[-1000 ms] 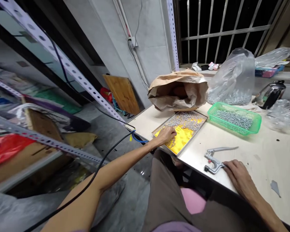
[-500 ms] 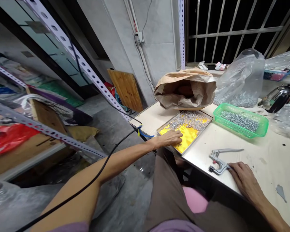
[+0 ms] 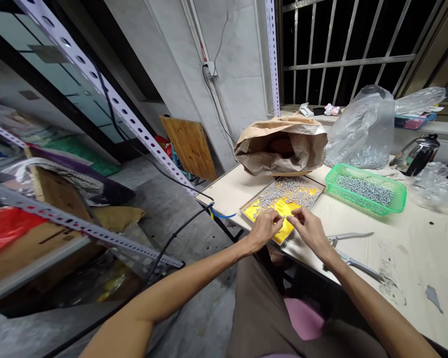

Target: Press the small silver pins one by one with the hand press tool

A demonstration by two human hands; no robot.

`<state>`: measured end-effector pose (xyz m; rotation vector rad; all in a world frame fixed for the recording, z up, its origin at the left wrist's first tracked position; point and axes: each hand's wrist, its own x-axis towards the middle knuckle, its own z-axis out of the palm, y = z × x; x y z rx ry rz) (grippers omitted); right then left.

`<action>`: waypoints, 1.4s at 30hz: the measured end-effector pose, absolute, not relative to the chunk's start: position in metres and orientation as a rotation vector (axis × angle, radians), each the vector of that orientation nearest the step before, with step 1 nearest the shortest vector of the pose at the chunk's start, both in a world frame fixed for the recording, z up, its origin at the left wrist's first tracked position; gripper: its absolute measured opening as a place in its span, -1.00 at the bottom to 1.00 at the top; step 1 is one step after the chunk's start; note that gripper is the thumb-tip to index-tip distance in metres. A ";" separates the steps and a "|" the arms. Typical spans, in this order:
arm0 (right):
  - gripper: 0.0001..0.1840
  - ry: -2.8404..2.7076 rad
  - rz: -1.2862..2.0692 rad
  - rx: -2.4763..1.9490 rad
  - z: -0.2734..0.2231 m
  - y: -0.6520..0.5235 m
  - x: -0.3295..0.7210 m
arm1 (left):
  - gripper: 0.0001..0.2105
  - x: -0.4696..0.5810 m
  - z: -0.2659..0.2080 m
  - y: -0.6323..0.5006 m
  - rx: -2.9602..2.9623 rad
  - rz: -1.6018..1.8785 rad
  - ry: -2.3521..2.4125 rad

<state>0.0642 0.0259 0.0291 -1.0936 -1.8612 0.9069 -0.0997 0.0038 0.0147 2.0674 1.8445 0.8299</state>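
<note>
My left hand (image 3: 264, 228) is closed in a pinch above the near part of a shallow tray (image 3: 251, 221). Close beside it, my right hand (image 3: 309, 229) has its fingertips pinched too, almost touching the left ones. Whatever sits between the fingertips is too small to make out. Many small silver metal pins (image 3: 278, 190) lie across the far part of the tray, over its bright yellow bottom (image 3: 286, 229). Grey hand pliers (image 3: 358, 266) with a spring lie on the table, partly hidden by my right forearm.
A green plastic basket (image 3: 397, 201) of silver pins stands right of the tray. Behind are an open brown paper bag (image 3: 280, 144), a clear plastic bag (image 3: 362, 129) and a metal kettle (image 3: 418, 154). A black cable (image 3: 171, 236) hangs by the table's left corner.
My right hand has let go of the pliers and moved left to the tray. My left hand has risen slightly from the yellow bottom, its fingertips now meeting the right ones.
</note>
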 end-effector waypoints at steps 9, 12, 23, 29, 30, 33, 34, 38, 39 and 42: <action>-0.87 -1.848 0.995 -1.145 0.021 0.034 0.029 | -0.82 -0.099 0.016 -0.003 1.864 0.995 1.845; -0.87 -1.883 0.986 -1.128 0.016 0.035 0.029 | -0.81 -0.100 0.016 -0.001 1.624 0.981 1.794; -0.81 -2.070 0.808 -1.066 0.008 0.048 0.033 | -0.81 -0.118 0.020 0.002 1.035 0.856 1.468; -0.77 -2.056 0.868 -1.024 0.032 0.045 0.047 | -0.77 -0.107 0.034 0.006 0.854 0.918 1.217; -0.76 -2.042 0.853 -1.023 0.036 0.042 0.052 | -0.74 -0.103 0.037 0.006 0.826 0.923 1.176; -0.73 -2.036 0.785 -1.045 0.046 0.032 0.075 | -0.69 -0.087 0.041 0.005 0.827 0.902 1.090; -0.72 -2.050 0.754 -1.055 0.047 0.027 0.085 | -0.68 -0.080 0.041 0.003 0.850 0.886 1.065; -0.67 -2.138 0.501 -1.150 0.038 0.001 0.140 | -0.73 -0.050 0.032 -0.004 0.946 0.764 1.062; -0.66 -2.161 0.408 -1.197 0.034 -0.007 0.156 | -0.75 -0.043 0.028 -0.006 0.962 0.721 1.085; -0.65 -2.271 0.168 -1.359 0.022 -0.030 0.197 | -0.83 -0.025 0.017 -0.009 1.019 0.634 1.163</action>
